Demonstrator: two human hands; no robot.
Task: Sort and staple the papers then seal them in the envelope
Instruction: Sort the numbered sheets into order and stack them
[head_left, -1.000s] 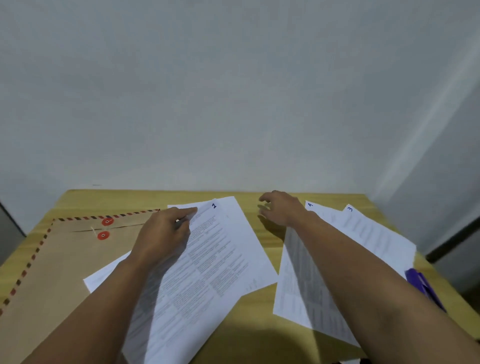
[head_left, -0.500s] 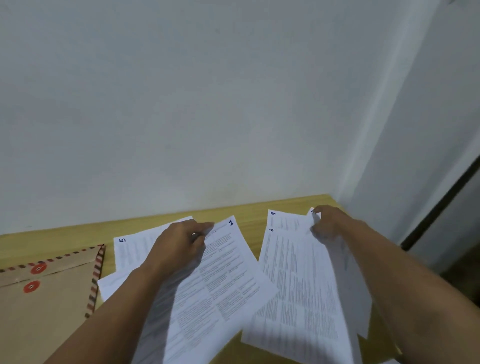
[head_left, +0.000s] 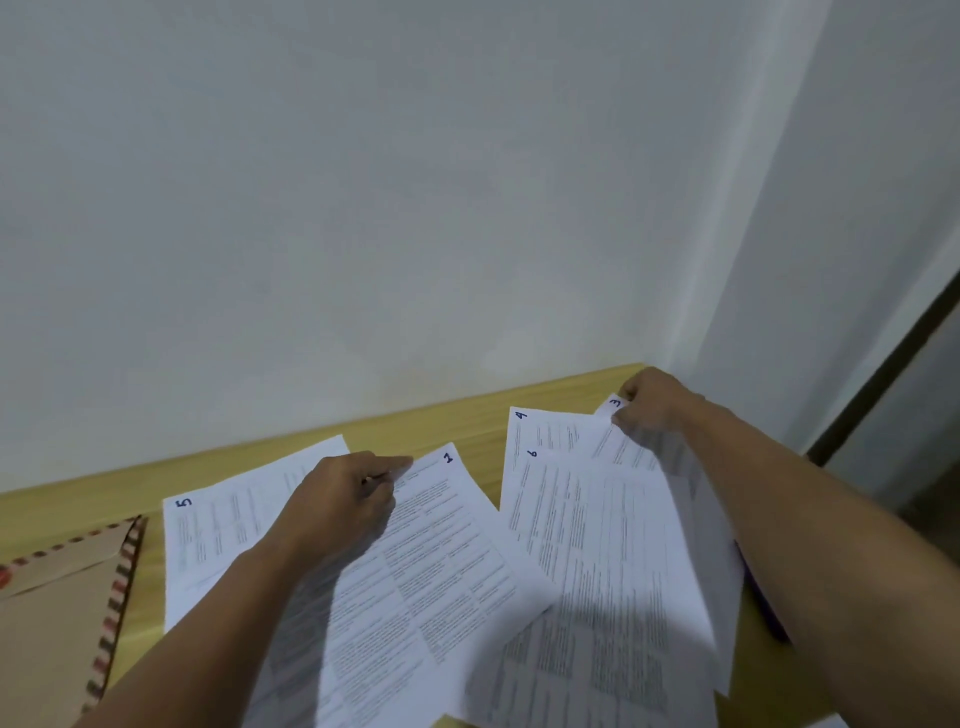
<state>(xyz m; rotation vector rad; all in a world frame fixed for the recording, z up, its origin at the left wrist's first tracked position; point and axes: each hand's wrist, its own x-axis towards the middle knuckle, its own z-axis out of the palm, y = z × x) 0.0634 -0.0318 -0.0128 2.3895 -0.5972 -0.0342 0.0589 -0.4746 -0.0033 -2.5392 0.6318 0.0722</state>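
Two hands on the worktop (head_left: 467, 415): left hand (head_left: 343, 499) has its grip pinching page 1 (head_left: 441, 561), right hand (head_left: 654, 400) pinching page 3 (head_left: 615, 402) at its corner. Pages 4 (head_left: 545, 431), 5 (head_left: 218, 540), 6 (head_left: 597, 545) lie flat, envelope (head_left: 57, 597) far left.

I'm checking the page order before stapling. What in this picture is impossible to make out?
- Head view: no sheet numbered 2 shows; overlapping white papers may hide it.
- Printed text on white sheet 1: too small and blurred.
- Brown string-tie envelope: cut by the left edge.
- Purple object: hidden behind the right forearm.
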